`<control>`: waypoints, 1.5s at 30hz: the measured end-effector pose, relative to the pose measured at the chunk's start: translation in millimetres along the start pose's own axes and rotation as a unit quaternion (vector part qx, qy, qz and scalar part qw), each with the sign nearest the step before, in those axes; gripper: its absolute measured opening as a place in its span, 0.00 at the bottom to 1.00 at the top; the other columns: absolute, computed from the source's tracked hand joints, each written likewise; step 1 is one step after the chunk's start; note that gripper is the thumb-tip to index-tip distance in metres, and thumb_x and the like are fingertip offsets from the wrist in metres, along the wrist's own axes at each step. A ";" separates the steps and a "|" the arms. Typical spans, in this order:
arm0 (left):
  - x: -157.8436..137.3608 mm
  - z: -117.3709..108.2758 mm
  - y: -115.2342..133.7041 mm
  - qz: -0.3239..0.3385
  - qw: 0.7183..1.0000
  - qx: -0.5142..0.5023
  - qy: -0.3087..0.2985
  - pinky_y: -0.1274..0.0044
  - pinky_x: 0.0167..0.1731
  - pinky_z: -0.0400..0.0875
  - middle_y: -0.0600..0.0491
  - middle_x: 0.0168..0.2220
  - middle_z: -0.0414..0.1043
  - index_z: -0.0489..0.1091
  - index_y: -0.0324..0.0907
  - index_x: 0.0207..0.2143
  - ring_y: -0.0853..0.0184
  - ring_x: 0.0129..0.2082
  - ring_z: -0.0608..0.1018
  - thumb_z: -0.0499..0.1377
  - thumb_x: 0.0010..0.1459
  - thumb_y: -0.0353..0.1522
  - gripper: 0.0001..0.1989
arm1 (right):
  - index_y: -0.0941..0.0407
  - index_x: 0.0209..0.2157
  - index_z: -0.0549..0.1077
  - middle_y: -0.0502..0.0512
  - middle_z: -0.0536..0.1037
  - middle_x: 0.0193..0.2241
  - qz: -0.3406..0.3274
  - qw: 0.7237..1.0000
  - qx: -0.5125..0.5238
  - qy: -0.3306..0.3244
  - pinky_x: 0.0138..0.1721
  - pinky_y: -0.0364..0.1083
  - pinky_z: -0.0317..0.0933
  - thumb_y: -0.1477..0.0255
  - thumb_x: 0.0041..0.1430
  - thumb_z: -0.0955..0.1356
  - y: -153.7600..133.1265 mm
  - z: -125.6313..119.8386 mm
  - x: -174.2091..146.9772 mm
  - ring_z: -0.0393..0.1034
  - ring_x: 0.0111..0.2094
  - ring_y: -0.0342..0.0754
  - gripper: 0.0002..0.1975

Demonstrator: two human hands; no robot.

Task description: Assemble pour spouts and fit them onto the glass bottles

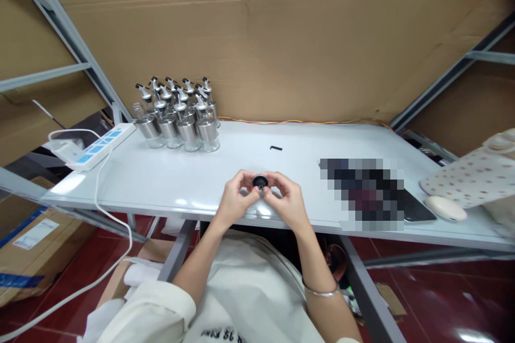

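Note:
Between the fingertips of both hands is a small round black part with a silver rim [260, 181], its dark ringed face turned toward me. My left hand [236, 199] pinches it from the left, and my right hand [287, 201] pinches its right side. They hold it just above the table's front half. Beyond them lies a small bent black piece [276, 148]. To the back left stand several glass bottles in steel sleeves [189, 131]; most carry silver pourers with black tips. The front-left bottle [148, 127] shows a bare glass neck.
A white power strip [100, 147] sits at the table's left end, its cable hanging over the edge. On the right are a blurred-out dark item [362, 190], a cream oval case [446, 208] and a spotted bag [469, 174]. Cardboard [306, 43] walls the back.

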State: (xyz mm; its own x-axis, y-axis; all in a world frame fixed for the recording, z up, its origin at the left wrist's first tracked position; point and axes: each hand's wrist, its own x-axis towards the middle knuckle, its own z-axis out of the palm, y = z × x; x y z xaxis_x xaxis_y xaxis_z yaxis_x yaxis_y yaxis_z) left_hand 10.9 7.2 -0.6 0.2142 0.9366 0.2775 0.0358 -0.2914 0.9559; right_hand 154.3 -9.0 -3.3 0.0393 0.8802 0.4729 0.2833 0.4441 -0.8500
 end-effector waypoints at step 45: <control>2.6 3.3 -6.9 0.024 0.998 -0.052 0.016 0.77 0.42 0.71 0.51 0.38 0.75 0.70 0.40 0.39 0.69 0.38 0.77 0.61 0.53 0.32 0.10 | 0.51 0.43 0.74 0.56 0.75 0.40 -0.033 0.999 0.034 0.002 0.42 0.49 0.67 0.69 0.60 0.65 2.5 -1.3 0.8 0.71 0.39 0.48 0.11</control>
State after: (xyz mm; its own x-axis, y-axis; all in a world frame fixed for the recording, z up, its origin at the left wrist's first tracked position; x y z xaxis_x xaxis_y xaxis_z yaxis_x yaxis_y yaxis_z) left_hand 14.5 11.0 -6.8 0.1822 0.9281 0.3246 -0.0749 -0.3161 0.9458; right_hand 156.2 -7.4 -4.7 0.0260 0.8478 0.5297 0.2198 0.5120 -0.8304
